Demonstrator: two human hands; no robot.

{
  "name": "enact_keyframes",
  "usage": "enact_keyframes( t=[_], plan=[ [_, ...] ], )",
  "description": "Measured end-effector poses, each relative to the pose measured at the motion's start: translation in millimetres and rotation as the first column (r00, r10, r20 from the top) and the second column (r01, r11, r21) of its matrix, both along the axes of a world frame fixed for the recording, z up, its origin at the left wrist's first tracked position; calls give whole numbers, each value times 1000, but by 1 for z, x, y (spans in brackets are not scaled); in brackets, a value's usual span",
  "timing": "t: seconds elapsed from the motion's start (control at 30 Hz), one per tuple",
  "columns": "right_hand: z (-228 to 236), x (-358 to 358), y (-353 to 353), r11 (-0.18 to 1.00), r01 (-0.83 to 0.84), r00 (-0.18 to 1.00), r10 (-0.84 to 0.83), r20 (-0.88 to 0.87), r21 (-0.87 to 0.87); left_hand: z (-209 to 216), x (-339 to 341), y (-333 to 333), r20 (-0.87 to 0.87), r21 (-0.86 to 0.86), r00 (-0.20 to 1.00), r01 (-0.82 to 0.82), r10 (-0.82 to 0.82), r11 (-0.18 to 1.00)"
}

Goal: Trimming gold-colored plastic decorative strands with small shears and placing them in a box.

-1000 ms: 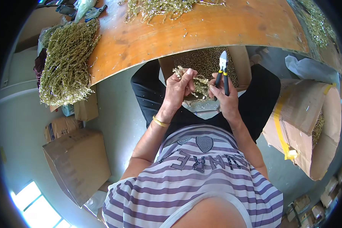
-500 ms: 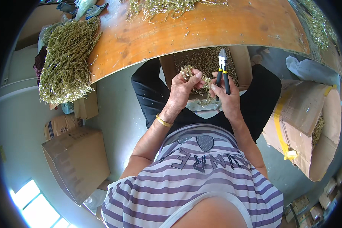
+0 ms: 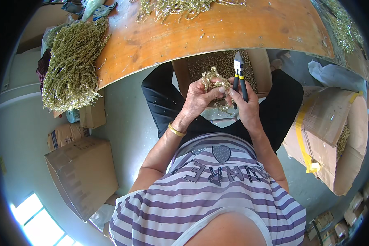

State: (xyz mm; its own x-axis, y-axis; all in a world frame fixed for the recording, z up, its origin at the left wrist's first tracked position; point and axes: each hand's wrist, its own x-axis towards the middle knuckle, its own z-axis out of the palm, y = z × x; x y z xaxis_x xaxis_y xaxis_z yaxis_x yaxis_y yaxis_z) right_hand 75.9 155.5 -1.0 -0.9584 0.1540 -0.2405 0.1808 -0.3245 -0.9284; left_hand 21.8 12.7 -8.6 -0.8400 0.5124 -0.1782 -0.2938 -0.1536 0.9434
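Observation:
Pinched in my left hand (image 3: 199, 98) is a tangled gold glitter sprig (image 3: 211, 76), its strands sticking up past the fingers and hanging below. My right hand (image 3: 247, 104) grips cutting pliers (image 3: 240, 78) with black and yellow handles, jaws pointing up and away from me. The right thumb and fingers also meet the sprig beside the left fingertips. Beyond both hands, under the table edge, a cardboard box (image 3: 261, 70) holds many small gold-brown beads (image 3: 201, 61). The sprig's lower end is partly hidden by my fingers.
An orange wooden table (image 3: 233, 33) curves across the front. Gold glitter bundles (image 3: 76, 61) hang over its left end, with more sprigs (image 3: 176, 8) at the far edge. Cardboard boxes stand on the floor at left (image 3: 84, 176) and right (image 3: 324, 135).
My left hand has turned and come closer to the right, and the sprig now bunches up above its fingers. The pliers have shifted only slightly.

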Motion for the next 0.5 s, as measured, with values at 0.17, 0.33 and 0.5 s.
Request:
enact_keyframes(
  t=[0.17,0.33,0.5],
  plan=[
    [-2,2,1,994,-15,1000,14,5,113,17,2,7,149,107,989,-32,16,994],
    [0,2,-1,990,-40,999,37,26,136,-3,-3,3,155,109,987,28,-45,994],
    [-3,0,4,995,-68,997,70,14,-75,-7,0,8,374,220,920,-206,113,953]
  ],
)
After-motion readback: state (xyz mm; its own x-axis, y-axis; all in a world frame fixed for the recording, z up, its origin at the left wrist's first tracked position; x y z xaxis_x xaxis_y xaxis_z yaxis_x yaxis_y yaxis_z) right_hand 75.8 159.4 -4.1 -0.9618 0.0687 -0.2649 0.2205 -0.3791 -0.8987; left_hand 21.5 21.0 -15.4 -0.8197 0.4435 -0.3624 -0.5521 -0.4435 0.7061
